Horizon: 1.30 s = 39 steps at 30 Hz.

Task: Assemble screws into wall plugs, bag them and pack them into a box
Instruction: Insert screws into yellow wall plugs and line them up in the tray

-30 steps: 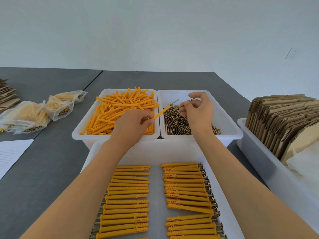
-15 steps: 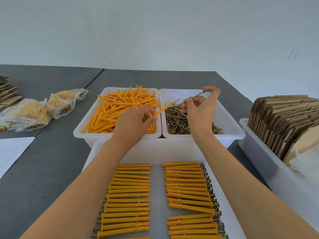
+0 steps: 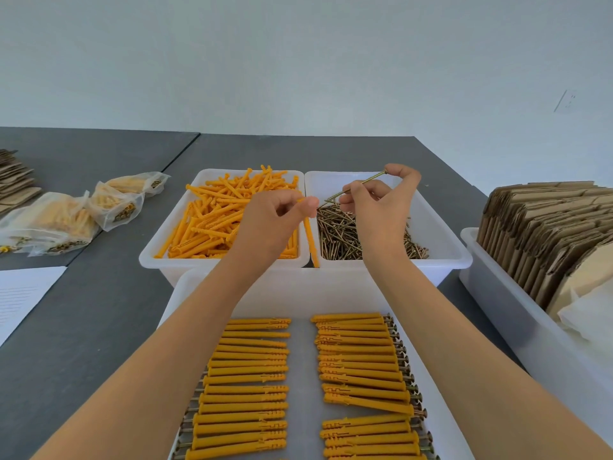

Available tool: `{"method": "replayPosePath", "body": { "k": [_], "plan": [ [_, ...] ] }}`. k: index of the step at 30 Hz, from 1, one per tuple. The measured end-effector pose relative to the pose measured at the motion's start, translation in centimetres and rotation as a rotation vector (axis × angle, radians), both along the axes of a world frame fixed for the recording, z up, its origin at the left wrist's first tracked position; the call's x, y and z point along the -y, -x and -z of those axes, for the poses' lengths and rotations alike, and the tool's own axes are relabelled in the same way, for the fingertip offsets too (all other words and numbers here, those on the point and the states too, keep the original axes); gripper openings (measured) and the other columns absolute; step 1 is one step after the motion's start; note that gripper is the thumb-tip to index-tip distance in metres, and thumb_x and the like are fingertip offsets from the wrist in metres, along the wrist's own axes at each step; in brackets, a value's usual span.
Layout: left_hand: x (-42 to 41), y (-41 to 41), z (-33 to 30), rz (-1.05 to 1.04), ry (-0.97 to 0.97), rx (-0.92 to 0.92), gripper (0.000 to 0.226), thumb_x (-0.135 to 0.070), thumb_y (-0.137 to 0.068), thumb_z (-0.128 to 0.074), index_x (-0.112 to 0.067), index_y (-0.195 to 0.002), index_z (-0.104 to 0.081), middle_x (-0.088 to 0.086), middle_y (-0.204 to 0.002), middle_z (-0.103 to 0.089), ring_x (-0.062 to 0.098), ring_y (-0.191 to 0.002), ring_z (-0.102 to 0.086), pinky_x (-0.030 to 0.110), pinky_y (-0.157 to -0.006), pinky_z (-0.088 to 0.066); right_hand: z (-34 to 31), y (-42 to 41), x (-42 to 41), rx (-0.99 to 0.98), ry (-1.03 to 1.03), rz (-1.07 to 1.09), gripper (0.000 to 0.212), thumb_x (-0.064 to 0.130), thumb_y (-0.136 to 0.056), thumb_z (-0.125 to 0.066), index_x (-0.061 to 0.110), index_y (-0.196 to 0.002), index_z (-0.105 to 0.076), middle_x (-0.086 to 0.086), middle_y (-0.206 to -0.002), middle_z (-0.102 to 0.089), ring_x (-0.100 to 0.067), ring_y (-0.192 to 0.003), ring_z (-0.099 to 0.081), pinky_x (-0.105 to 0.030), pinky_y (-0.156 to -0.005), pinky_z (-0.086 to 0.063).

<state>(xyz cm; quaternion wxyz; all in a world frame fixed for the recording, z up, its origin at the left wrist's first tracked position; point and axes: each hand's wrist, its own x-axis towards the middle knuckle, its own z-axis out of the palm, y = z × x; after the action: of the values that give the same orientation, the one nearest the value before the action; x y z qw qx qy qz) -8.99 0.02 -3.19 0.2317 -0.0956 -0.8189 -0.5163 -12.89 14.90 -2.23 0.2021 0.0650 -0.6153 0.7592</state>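
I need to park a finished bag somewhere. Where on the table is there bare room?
Bare grey table lies between the sheet of paper and the front tray, and behind both bins. It is crowded around the filled bags and between the screw bin and the cardboard bin.

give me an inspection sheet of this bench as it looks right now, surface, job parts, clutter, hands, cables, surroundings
Surface: grey table, a seam running between two tops.
Job's things: bin of loose orange wall plugs; bin of loose screws; front tray with two rows of assembled plugs; filled bags at left; flat cardboard boxes standing in a bin at right.
Clutter: sheet of paper at left edge; more flat cardboard far left.
Hands: left hand pinches a wall plug that hangs downward; right hand pinches a screw.
Cables: nothing seen.
Surroundings: plain white wall, wall plate at right.
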Motion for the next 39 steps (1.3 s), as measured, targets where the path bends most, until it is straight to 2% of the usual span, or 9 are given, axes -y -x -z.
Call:
{"method": "replayPosePath", "body": {
  "k": [6, 13, 18, 22, 24, 28, 32, 35, 39],
  "plan": [
    [-0.3, -0.3, 0.2, 0.062, 0.218, 0.004, 0.032, -0.037, -0.092, -0.062, -0.013, -0.073, -0.070, 0.009, -0.056, -0.048, 0.005, -0.050, -0.037, 0.016, -0.049, -0.031, -0.5, -0.6, 0.8, -0.021, 0.064, -0.111, 0.040, -0.007, -0.090, -0.052, 0.019, -0.116, -0.035, -0.008, -0.075, -0.069, -0.015, -0.061, -0.064, -0.023, -0.065, -0.054],
    [-0.7, -0.5, 0.1, 0.050, 0.225, 0.033, 0.046, -0.052, -0.082, -0.057, -0.008, -0.073, -0.069, 0.001, -0.055, -0.046, 0.006, -0.049, -0.035, 0.017, -0.049, -0.030, -0.6, -1.7, 1.4, -0.220, -0.235, -0.086, 0.046, -0.007, -0.086, -0.052, 0.018, -0.121, -0.037, -0.021, -0.076, -0.062, -0.033, -0.068, -0.061, -0.039, -0.066, -0.053],
    [-0.4, -0.4, 0.1, 0.023, 0.244, 0.021, 0.028, -0.025, -0.092, -0.064, -0.011, -0.068, -0.063, 0.008, -0.059, -0.051, 0.012, -0.054, -0.039, 0.023, -0.054, -0.033, -0.5, -2.1, 1.6, -0.331, -0.369, -0.105, 0.043, -0.005, -0.086, -0.052, 0.018, -0.120, -0.039, -0.015, -0.071, -0.059, -0.024, -0.061, -0.060, -0.038, -0.057, -0.053],
    [-0.8, -0.4, 0.2, 0.022, 0.249, 0.004, 0.034, -0.027, -0.092, -0.062, 0.003, -0.076, -0.064, 0.018, -0.064, -0.054, 0.022, -0.057, -0.040, 0.033, -0.056, -0.036, -0.6, -2.3, 1.3, -0.377, -0.472, -0.107, 0.006, 0.002, -0.090, -0.053, 0.007, -0.093, -0.055, -0.007, -0.075, -0.057, -0.016, -0.064, -0.054, -0.040, -0.053, -0.049],
    [-1.0, -0.6, -0.1, 0.024, 0.201, -0.029, 0.040, -0.029, -0.092, -0.064, 0.005, -0.071, -0.059, 0.018, -0.060, -0.047, 0.011, -0.055, -0.034, 0.025, -0.054, -0.030, -0.6, -2.2, 1.2, -0.384, -0.437, -0.079, 0.019, 0.009, -0.092, -0.049, 0.004, -0.076, -0.058, -0.005, -0.078, -0.055, -0.014, -0.069, -0.051, -0.039, -0.056, -0.047],
    [-1.6, -1.2, -1.4, 0.018, 0.045, -0.109, 0.040, -0.031, -0.092, -0.065, -0.001, -0.067, -0.062, 0.016, -0.058, -0.043, 0.010, -0.054, -0.033, 0.026, -0.055, -0.031, -0.3, -1.0, 0.0, -0.219, -0.266, 0.024, 0.031, 0.015, -0.095, -0.039, 0.005, -0.071, -0.056, -0.007, -0.074, -0.051, -0.024, -0.065, -0.047, -0.035, -0.060, -0.037],
    [-3.3, -3.0, -3.5, 0.290, -0.075, -0.085, 0.031, -0.033, -0.090, -0.067, -0.020, -0.062, -0.065, -0.010, -0.046, -0.039, 0.002, -0.045, -0.031, 0.012, -0.047, -0.027, 0.6, 0.9, -2.0, 0.141, -0.141, 0.113, 0.032, 0.008, -0.095, -0.037, 0.008, -0.069, -0.055, -0.004, -0.069, -0.054, -0.018, -0.059, -0.045, -0.029, -0.054, -0.038],
    [-5.8, -4.6, -3.0, 0.547, 0.242, 0.091, 0.037, -0.040, -0.084, -0.073, -0.014, -0.060, -0.063, 0.002, -0.047, -0.044, 0.006, -0.044, -0.035, 0.014, -0.045, -0.027, 1.4, 2.1, -3.4, 0.352, -0.042, 0.126, 0.031, 0.005, -0.092, -0.036, 0.008, -0.067, -0.054, -0.003, -0.065, -0.053, -0.014, -0.050, -0.043, -0.020, -0.043, -0.036],
    [-9.2, -6.4, -0.2, 0.658, 0.679, 0.253, 0.046, -0.045, -0.083, -0.073, -0.013, -0.057, -0.052, -0.005, -0.048, -0.044, 0.008, -0.046, -0.039, 0.017, -0.048, -0.029, 1.6, 2.8, -3.9, 0.470, 0.075, 0.066, 0.029, 0.006, -0.092, -0.036, 0.008, -0.071, -0.055, -0.004, -0.066, -0.053, -0.014, -0.045, -0.040, -0.019, -0.039, -0.032]
  ]
}}
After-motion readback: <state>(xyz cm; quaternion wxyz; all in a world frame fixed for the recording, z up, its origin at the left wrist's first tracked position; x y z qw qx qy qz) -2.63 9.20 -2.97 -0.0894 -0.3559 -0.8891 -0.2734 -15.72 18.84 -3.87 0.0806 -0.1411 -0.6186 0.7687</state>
